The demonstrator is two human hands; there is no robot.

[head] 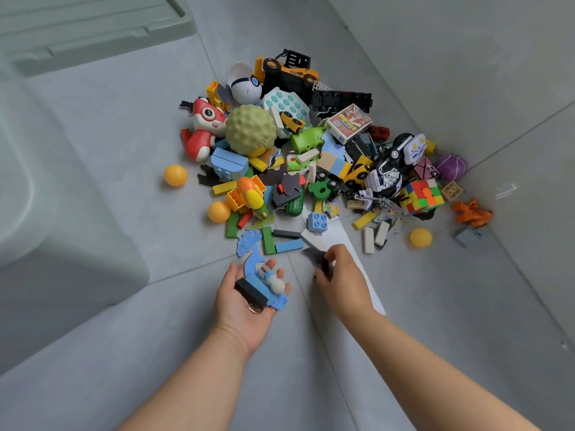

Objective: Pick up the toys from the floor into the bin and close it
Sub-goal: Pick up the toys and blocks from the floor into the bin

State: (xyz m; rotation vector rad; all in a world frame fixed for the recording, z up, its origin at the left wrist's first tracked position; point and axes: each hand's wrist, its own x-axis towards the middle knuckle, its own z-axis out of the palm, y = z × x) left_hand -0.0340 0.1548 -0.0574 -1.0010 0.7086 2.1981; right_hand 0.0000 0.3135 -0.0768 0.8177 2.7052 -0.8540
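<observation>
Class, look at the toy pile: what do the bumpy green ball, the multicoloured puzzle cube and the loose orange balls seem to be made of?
Bumpy green ball: probably soft rubber or foam, matte, with a dimpled surface. Puzzle cube: hard plastic, judging by its crisp, bright square tiles. Orange balls: likely thin smooth plastic, like table-tennis balls, with a slight sheen.

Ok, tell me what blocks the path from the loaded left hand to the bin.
Nothing visible does. The left hand lies palm up with small toys on it, and only bare floor lies between it and the pale green bin to its left.
</observation>
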